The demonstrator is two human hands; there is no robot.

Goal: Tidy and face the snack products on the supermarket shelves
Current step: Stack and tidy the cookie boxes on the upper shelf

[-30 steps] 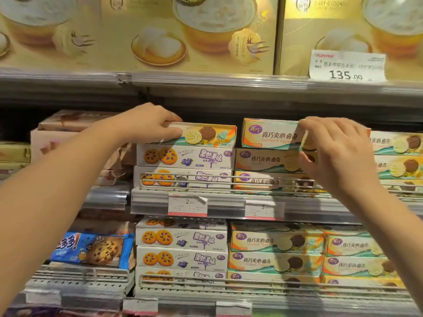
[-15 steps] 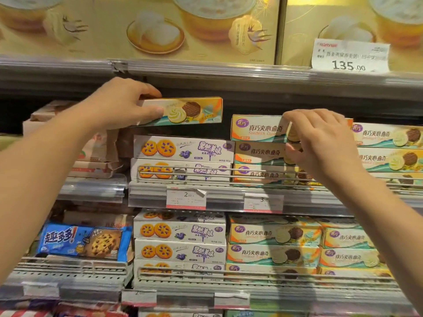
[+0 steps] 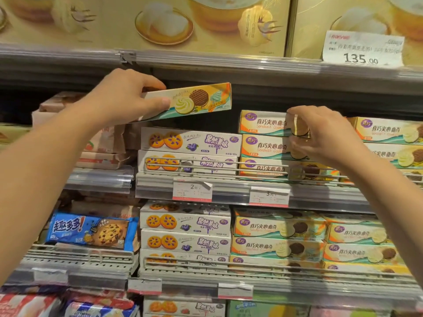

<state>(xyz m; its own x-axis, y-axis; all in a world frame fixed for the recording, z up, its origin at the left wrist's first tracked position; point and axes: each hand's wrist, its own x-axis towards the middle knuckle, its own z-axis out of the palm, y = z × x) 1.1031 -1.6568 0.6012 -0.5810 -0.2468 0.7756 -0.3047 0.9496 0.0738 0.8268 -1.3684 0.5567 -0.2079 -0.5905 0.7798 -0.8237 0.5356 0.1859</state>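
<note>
My left hand [image 3: 123,97] grips a long orange-and-teal sandwich cookie box [image 3: 199,100] by its left end. The box hangs tilted in the air above the stack of white blueberry cookie boxes [image 3: 190,143], just under the upper shelf edge [image 3: 229,62]. My right hand [image 3: 325,133] is pinched on the right end of the top sandwich cookie box [image 3: 263,123] in the middle stack of the same product. That box lies flat, facing forward. Another stack of these boxes [image 3: 389,131] stands to the right of my hand.
A wire front rail [image 3: 206,169] runs along the shelf, with price tags [image 3: 192,191] below it. Large gold gift boxes [image 3: 160,24] fill the shelf above. The lower shelf holds more blueberry and sandwich cookie boxes and a blue chocolate-chip cookie pack [image 3: 91,229].
My left hand has lifted the sandwich cookie box off the top of the blueberry stack and raised it. My right hand has stayed at the end of the middle stack's top box.
</note>
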